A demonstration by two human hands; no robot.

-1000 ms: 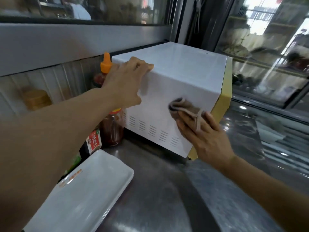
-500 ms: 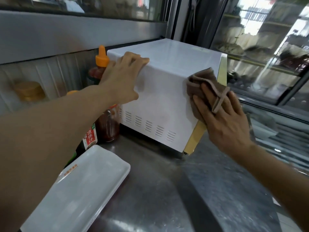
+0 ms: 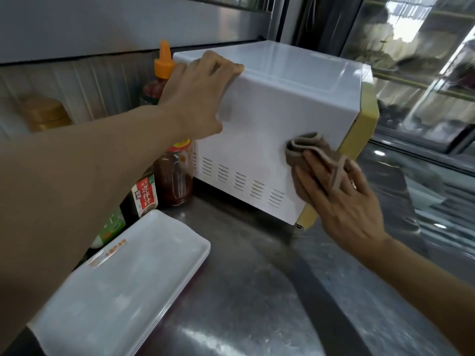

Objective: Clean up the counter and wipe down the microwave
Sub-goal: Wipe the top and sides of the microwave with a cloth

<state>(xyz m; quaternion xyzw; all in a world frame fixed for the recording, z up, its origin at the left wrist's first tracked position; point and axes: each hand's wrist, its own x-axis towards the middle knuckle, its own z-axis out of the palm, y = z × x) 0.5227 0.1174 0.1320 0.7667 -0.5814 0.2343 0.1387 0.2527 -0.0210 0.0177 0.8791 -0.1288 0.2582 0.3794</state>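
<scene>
A white microwave (image 3: 272, 104) with a yellow front stands on the steel counter (image 3: 257, 291), its vented side facing me. My left hand (image 3: 198, 98) rests on its upper rear edge, fingers laid over the top corner. My right hand (image 3: 341, 201) presses a folded brown cloth (image 3: 305, 152) flat against the side panel near the front edge, fingers straight, above the vent slots.
White rectangular trays (image 3: 120, 286) are stacked at the lower left. Behind my left arm stand sauce bottles: an orange-capped squeeze bottle (image 3: 162, 65), a dark red jar (image 3: 174, 176) and a red-labelled bottle (image 3: 145, 194). Glass panels (image 3: 416, 73) rise to the right.
My right hand carried the cloth up to the microwave's top front edge, then back down to the lower side panel. My left hand stayed on the upper rear edge.
</scene>
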